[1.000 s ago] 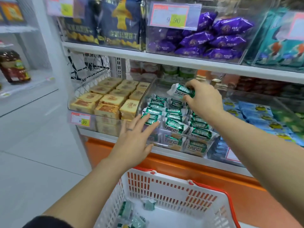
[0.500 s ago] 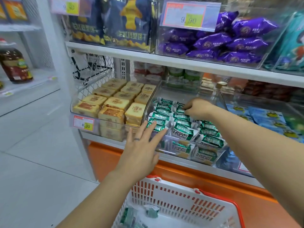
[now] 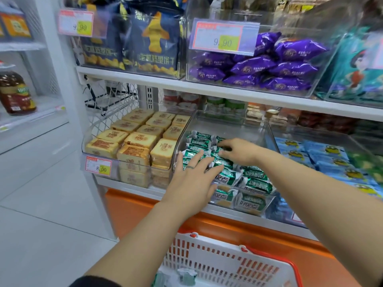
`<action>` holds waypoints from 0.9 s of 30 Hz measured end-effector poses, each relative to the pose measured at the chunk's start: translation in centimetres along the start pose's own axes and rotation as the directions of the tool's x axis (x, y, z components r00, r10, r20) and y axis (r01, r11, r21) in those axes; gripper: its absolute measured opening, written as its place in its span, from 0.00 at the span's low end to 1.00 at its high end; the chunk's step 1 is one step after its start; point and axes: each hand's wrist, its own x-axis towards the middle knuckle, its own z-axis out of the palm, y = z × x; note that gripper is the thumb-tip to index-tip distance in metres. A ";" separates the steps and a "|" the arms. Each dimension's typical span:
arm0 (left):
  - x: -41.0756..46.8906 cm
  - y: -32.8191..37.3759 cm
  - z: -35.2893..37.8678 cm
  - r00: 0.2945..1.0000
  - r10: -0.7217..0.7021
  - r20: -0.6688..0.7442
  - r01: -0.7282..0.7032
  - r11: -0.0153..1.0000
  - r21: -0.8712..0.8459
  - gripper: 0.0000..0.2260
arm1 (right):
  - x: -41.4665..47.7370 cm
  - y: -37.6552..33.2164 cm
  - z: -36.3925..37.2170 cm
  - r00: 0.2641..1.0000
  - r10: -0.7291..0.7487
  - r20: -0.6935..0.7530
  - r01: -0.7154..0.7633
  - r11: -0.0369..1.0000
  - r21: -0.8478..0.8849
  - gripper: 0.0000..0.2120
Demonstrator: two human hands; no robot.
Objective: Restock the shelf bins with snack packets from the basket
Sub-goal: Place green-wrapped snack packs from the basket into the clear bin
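The red-and-white slotted plastic basket [image 3: 217, 259] stands directly below both hands, keeping the supply within a short downward reach. A few green packets [image 3: 186, 274] lie in it, so restocking appears unfinished.

Above it, the left hand [image 3: 192, 179] lies flat with spread fingers on the green-and-white snack packets [image 3: 255, 183], probably steadying the front rows against the low front edge.

Just beyond, the right hand [image 3: 238, 151] rests palm down, fingers bent onto the rear rows. Whether it pinches a packet cannot be told.

The clear plastic shelf bin [image 3: 232, 125] has bare floor behind the right hand, which is room for more stock.

Yellow wrapped cakes [image 3: 134, 141] lie left of the hands and blue packets [image 3: 323, 154] lie right.

The white upper shelf [image 3: 228, 94] limits lift height.
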 end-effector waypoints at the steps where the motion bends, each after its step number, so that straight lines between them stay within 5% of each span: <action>1: 0.0 0.2 0.1 1.000 0.006 -0.021 -0.006 1.000 -0.016 0.21 | 0.0 0.2 -0.1 1.000 -0.007 0.008 0.007 1.000 -0.004 0.24; 11: -0.6 0.1 1.2 0.971 0.001 -0.241 -0.005 1.000 -0.016 0.13 | 0.0 1.6 -0.5 0.997 -0.072 -0.007 0.072 0.994 0.076 0.23; 19: 2.4 0.0 -0.6 0.998 -0.037 -0.041 0.040 0.995 0.086 0.17 | 0.3 1.5 -0.5 0.995 -0.095 0.018 0.094 0.995 0.043 0.29; 27: 1.4 0.0 0.5 0.990 -0.004 -0.142 0.012 0.998 0.056 0.12 | 0.2 1.9 -1.4 0.995 -0.092 0.024 0.091 0.995 0.044 0.25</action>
